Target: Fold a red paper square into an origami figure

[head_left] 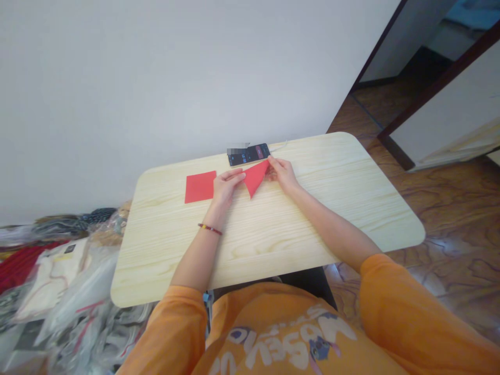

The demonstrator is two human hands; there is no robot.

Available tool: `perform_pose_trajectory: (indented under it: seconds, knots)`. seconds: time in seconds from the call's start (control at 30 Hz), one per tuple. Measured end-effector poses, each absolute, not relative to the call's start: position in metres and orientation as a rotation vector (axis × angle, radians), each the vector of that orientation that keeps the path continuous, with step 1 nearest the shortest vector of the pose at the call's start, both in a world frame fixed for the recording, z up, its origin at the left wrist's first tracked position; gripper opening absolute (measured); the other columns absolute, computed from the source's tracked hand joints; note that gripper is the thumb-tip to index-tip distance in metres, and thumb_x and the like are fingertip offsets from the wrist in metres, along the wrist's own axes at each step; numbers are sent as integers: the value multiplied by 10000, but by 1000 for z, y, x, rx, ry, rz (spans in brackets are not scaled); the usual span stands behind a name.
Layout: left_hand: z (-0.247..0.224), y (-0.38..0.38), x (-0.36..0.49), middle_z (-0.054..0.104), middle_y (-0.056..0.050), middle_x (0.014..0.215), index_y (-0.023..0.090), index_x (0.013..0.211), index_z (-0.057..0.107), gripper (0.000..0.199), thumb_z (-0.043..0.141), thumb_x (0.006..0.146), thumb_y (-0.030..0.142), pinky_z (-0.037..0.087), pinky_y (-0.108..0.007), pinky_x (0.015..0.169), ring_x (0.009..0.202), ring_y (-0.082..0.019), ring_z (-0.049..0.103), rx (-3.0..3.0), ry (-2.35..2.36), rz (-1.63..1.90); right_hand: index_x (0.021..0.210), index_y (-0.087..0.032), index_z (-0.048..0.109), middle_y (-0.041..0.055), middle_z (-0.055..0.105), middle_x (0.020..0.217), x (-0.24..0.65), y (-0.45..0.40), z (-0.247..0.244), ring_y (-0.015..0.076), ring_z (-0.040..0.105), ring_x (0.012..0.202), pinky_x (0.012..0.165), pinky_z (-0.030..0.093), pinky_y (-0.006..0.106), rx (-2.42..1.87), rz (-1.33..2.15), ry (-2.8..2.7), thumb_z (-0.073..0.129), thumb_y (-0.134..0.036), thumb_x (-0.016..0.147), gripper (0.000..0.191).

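Between my two hands is a sheet of red paper [255,177], folded into a triangle with one point hanging toward me. My left hand [227,185] pinches its left corner between thumb and fingers. At the upper right corner, my right hand [282,173] pinches the paper too, its other fingers curled partly out of sight behind it. A flat red paper square [200,187] lies on the table just left of my left hand, which overlaps its right edge. Right behind the folded paper is a phone [250,154] with its screen lit.
The light wood table [312,229] has rounded corners and stands against a white wall [175,78]. A white cable [279,147] runs from the phone. Bagged clothes [74,281] are piled at the left. A doorway and wooden floor [453,224] are at the right.
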State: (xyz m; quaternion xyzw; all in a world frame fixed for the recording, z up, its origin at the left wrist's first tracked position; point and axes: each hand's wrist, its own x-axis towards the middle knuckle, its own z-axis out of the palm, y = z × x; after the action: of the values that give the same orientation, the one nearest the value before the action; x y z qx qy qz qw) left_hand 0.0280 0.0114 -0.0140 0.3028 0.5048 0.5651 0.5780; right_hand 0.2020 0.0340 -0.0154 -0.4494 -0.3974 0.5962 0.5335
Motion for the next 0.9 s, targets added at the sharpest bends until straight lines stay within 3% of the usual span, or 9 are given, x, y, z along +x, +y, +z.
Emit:
perform_pose_trajectory:
  seconds: [0.13, 0.4, 0.63, 0.9]
  knots:
    - [-13, 10, 33, 718, -38, 736, 144, 748, 718, 362, 881, 427, 185, 519, -329, 851, 701, -137, 670, 681, 1155, 1354, 642, -186, 614, -21, 575, 559, 198, 32, -19, 86, 484, 477, 411, 326, 224, -1017, 1431, -1024, 761, -683, 505, 536]
    - [-13, 11, 35, 716, -39, 747, 133, 743, 711, 342, 880, 445, 144, 517, -340, 876, 749, -151, 682, 634, 1139, 1363, 497, -190, 515, -26, 469, 418, 197, 32, -20, 70, 387, 395, 407, 282, 232, -1178, 1268, -1131, 653, -737, 618, 577]
    - [-12, 11, 41, 716, -44, 718, 124, 728, 713, 305, 867, 466, 95, 522, -330, 863, 754, -157, 689, 531, 1125, 1434, 708, -169, 581, -63, 466, 467, 192, 30, -16, 50, 341, 381, 366, 205, 213, -1037, 1443, -1116, 705, -713, 561, 576]
    - [-7, 9, 43, 711, -34, 710, 122, 712, 709, 266, 838, 492, 46, 531, -314, 850, 742, -142, 682, 497, 1130, 1446, 534, -166, 529, -25, 470, 429, 195, 32, -25, 67, 402, 394, 404, 285, 219, -1214, 1182, -1310, 583, -754, 667, 605]
